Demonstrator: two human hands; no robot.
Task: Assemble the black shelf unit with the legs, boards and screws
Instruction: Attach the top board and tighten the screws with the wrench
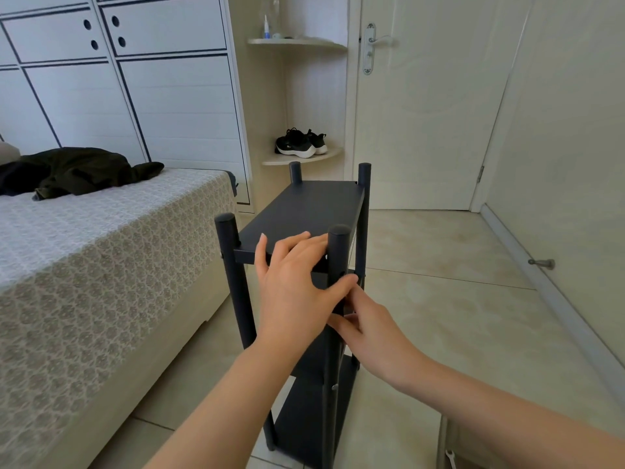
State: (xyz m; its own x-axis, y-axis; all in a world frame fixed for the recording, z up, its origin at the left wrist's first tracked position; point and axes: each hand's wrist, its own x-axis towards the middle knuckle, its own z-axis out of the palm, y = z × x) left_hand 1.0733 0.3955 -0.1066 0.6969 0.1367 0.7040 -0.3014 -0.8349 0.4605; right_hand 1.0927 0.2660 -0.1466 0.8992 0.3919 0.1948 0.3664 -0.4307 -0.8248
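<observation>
The black shelf unit (306,211) stands upright on the tiled floor beside the bed, with round legs at its corners and boards between them. My left hand (294,286) lies over the near edge of the top board, fingers on top and thumb reaching across the near right leg (338,252). My right hand (368,330) sits just below it, fingertips against that same leg under the top board. Whether those fingers hold a screw or tool is hidden. A silver screw head (334,387) shows lower on the leg.
A bed (101,265) with a patterned cover and dark clothing (77,170) fills the left. Behind the shelf are a corner shelf with black sneakers (301,143) and a closed door (422,113). A wall with a door stop (542,264) runs along the right. A white tool (451,458) lies bottom right.
</observation>
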